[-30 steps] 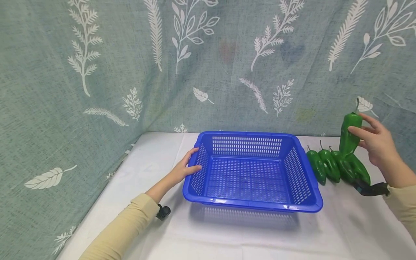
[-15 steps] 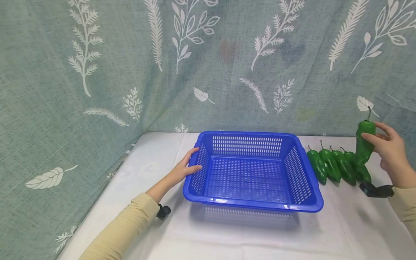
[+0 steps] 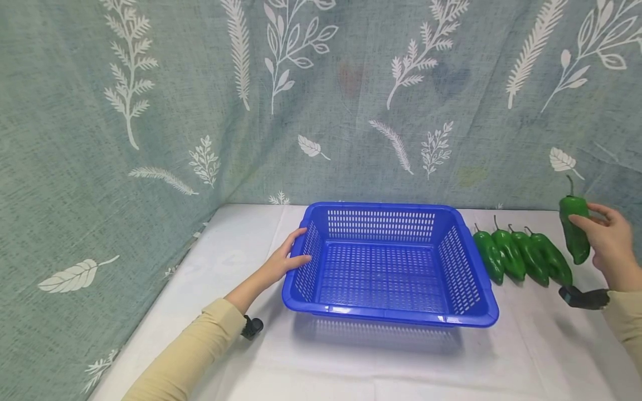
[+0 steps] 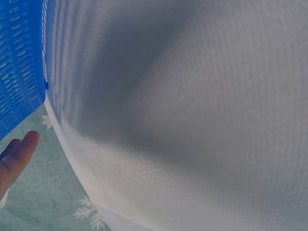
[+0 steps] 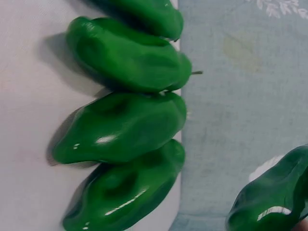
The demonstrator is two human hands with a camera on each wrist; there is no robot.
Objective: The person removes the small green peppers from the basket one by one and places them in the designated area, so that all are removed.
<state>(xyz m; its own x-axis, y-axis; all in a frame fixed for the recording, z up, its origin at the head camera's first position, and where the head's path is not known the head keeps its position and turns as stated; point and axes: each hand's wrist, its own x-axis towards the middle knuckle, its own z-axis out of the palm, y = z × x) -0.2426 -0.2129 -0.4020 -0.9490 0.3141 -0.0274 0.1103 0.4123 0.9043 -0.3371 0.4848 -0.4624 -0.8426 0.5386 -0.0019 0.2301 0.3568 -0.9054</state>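
At the far right, my right hand (image 3: 609,239) pinches a green pepper (image 3: 574,228) by its upper part, thumb in front. The pepper hangs nearly upright, stem up, to the right of a row of several green peppers (image 3: 530,259) lying side by side. In the right wrist view the held pepper (image 5: 272,197) shows at the lower right corner, apart from the row (image 5: 127,125). My left hand (image 3: 281,262) holds the left rim of a blue plastic basket (image 3: 391,318), its thumb over the edge. Its fingertips (image 4: 30,142) show beside the basket wall (image 4: 21,62) in the left wrist view.
The basket, with slotted walls and floor, stands on a white-covered table (image 3: 371,367) left of the pepper row. A green leaf-patterned cloth (image 3: 351,150) hangs behind and to the left. Black wrist cameras (image 3: 584,298) sit at both cuffs.
My right hand has moved right and down with the pepper, from over the row to beside its right end. The left hand and basket stay where they were.
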